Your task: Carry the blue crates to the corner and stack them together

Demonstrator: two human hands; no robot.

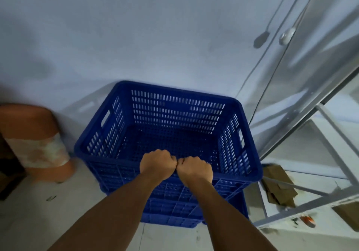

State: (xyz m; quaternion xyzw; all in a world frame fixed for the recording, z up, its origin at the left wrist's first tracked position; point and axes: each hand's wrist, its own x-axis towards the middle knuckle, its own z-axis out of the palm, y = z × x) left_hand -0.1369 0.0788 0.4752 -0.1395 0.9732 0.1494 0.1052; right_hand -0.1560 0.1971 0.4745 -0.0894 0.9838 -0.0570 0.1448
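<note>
An empty blue slatted crate [174, 111] sits nested on top of another blue crate [174, 212], both close to the pale wall in the corner. My left hand [157, 164] and my right hand [195, 170] grip the near rim of the top crate side by side, knuckles touching. The top crate sits slightly askew over the lower one. Only the near wall of the lower crate shows beneath it.
An orange cylindrical container [35, 142] stands on the floor to the left. A metal frame rack [320, 114] rises on the right, with flattened cardboard [277, 184] under it. Cables [272, 66] hang down the wall behind the crates.
</note>
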